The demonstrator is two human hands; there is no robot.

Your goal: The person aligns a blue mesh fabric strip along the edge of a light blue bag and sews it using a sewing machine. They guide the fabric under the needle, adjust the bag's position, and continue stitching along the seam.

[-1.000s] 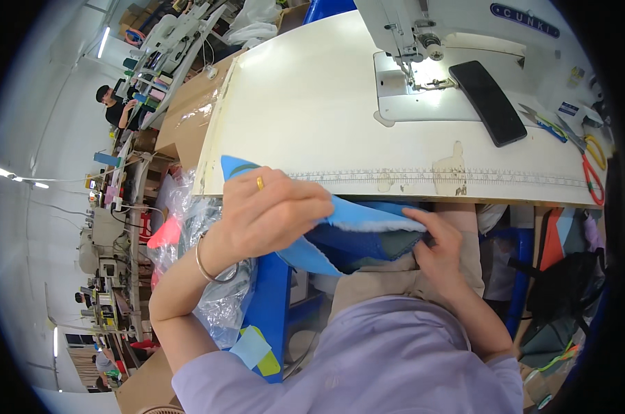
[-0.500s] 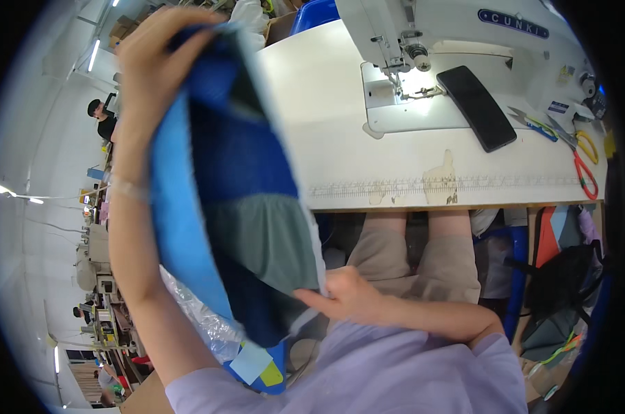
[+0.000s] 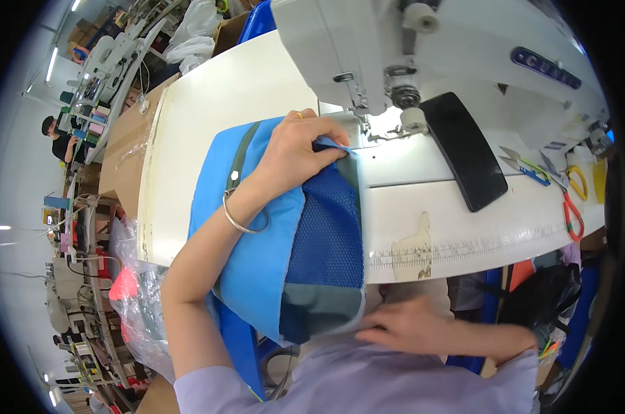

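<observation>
Head view: I had one bag-like fabric piece (image 3: 278, 241) before me, lying partly on the white table (image 3: 250, 79), left of the machine's needle area, its lower end reaching over the front edge toward my lap. I counted three main colours on it: light blue, dark blue mesh and grey-green, with one dark green strip (image 3: 243, 157) bearing one white dot. My left hand (image 3: 302, 152) had its thumb and fingers clamped on the piece's upper edge, just beside the one sewing machine (image 3: 333, 52). One ring (image 3: 300, 116) and one bangle (image 3: 231, 212) were on that side. My right hand (image 3: 409, 326) was blurred at the lower right corner of the cloth; I could not tell whether its fingers were pinching or apart. To the right lay one black phone (image 3: 464, 152) and two cutting tools: one pair of blue-and-green snips (image 3: 531, 170) and one pair of scissors with red and yellow loops (image 3: 571, 214).
</observation>
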